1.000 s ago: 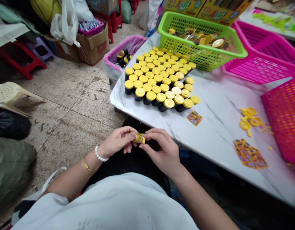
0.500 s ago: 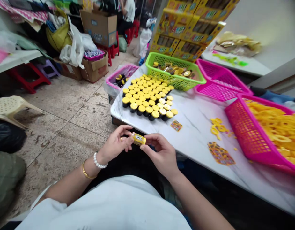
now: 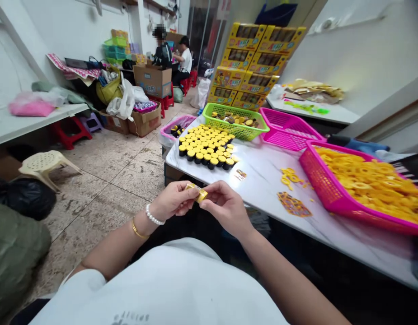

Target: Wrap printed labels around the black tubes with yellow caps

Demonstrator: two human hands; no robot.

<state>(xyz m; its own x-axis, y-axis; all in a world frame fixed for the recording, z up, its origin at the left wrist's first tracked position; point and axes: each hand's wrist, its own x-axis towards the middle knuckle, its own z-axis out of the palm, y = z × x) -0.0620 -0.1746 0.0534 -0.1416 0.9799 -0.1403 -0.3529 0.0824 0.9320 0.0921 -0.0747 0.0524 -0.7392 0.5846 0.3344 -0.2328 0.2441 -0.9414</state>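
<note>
My left hand (image 3: 174, 199), with a pearl bracelet at the wrist, closes its thumb and fingers round a small yellow printed cylinder (image 3: 201, 195). The thumb covers part of its print. At the cylinder's right end my right hand (image 3: 228, 208) pinches with thumb and forefinger, the other fingers curled. Both hands are in front of the table's near edge, over my lap. Just beyond them, several black tubs with yellow lids (image 3: 206, 145) stand upright in close rows on the white table (image 3: 259, 180). A small sticker sheet (image 3: 241, 174) lies beside the rows.
A green basket (image 3: 236, 128) of yellow-capped pieces stands behind the tubs. To the right are a pink basket (image 3: 331, 198) of yellow rings, loose yellow rings (image 3: 290, 177) and a larger sticker sheet (image 3: 293, 204). Yellow boxes (image 3: 244, 79) are stacked behind. Two people sit far back.
The view has tilted up, showing more of the room. My left thumb has moved over the cylinder, covering more of its print, and the cylinder's right end now points more towards me.
</note>
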